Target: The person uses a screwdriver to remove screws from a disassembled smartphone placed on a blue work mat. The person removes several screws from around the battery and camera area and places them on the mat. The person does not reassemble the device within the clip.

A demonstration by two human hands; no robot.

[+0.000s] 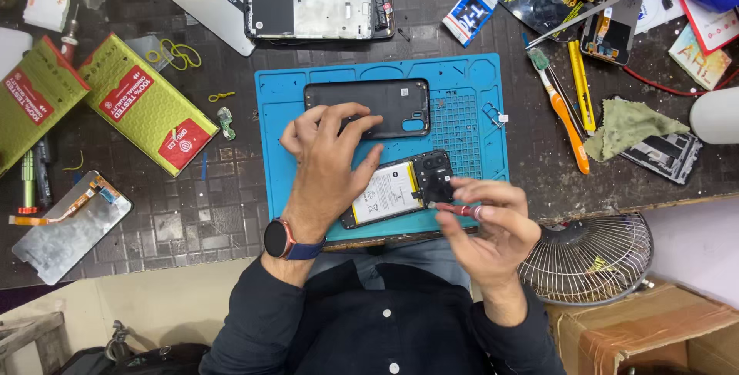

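Note:
An opened phone [396,188] with its white battery and black camera block exposed lies tilted on a blue work mat [469,75]. My left hand [327,155] rests on the phone's left end, holding it down; a watch sits on that wrist. My right hand [489,225] pinches a thin red-handled screwdriver [454,208] whose tip points at the phone's camera end. A black back cover [368,105] lies on the mat just beyond my left fingers.
A phone frame [319,9] and a screen panel [202,1] lie beyond the mat. Green padded envelopes [146,102] sit left, a display part [65,229] at front left. Glue tube [476,1], brush [560,105], green cloth [627,125] lie right. A fan [589,256] stands below the table edge.

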